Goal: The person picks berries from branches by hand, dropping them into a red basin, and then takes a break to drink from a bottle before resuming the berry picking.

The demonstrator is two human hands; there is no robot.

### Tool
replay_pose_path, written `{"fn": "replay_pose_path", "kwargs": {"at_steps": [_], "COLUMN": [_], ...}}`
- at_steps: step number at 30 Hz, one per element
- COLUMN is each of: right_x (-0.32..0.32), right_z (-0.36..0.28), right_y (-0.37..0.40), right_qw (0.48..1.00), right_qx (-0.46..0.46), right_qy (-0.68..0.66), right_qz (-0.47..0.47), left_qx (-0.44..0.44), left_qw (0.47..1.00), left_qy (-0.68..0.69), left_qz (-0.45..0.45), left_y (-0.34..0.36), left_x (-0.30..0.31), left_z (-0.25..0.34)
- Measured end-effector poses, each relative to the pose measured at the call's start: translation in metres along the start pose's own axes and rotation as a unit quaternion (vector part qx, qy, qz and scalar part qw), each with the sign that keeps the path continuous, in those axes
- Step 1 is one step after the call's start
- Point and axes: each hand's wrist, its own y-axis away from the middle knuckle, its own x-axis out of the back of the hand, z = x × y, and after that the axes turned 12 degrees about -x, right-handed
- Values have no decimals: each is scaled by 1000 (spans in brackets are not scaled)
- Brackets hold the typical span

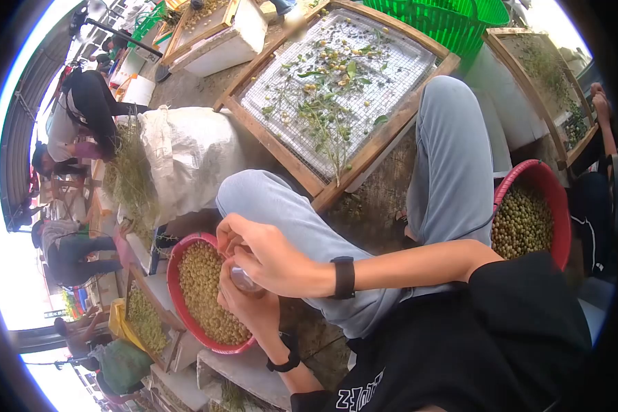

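Note:
In front of my left knee, my left hand (244,302) is closed around a small, clear, round-looking container (242,278), mostly hidden by my fingers. Over it, my right hand (268,257) has its fingers curled together against the left hand's fingertips. What the right fingers pinch, if anything, is hidden. Just beyond both hands is a red basin (174,275) full of small round yellow-green fruits (206,295). Each wrist wears a black band or watch.
A wood-framed mesh screen (254,103) holding stems and scattered fruits lies beyond my knees. Another red basin (563,220) of greener fruits stands at right. Green baskets (453,27) are behind the screen. A white sack (192,151) and several people at work are at left.

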Motion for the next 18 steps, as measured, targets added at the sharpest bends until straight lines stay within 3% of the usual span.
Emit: {"fn": "replay_pose_path", "kwargs": {"at_steps": [3,5,7,10,14,18], "right_x": [55,101,157,217,228,223], "right_z": [-41,-64,-51,-23,19,36], "right_y": [-15,-25,-41,-46,-38,-40], "right_qw": [980,961,906,759,719,719], "right_qx": [74,6,-9,-87,-90,-68], "right_qy": [178,276,423,644,685,688], "right_qz": [-43,-15,23,-22,-76,-66], "left_qx": [61,82,155,244,278,299], "left_qw": [949,947,915,898,898,899], "left_qy": [296,303,370,366,336,314], "left_qz": [87,70,48,-18,-57,-68], "left_y": [25,53,90,145,166,156], "left_x": [-48,-87,-140,-193,-229,-241], "left_z": [-52,-66,-85,-84,-75,-72]}}
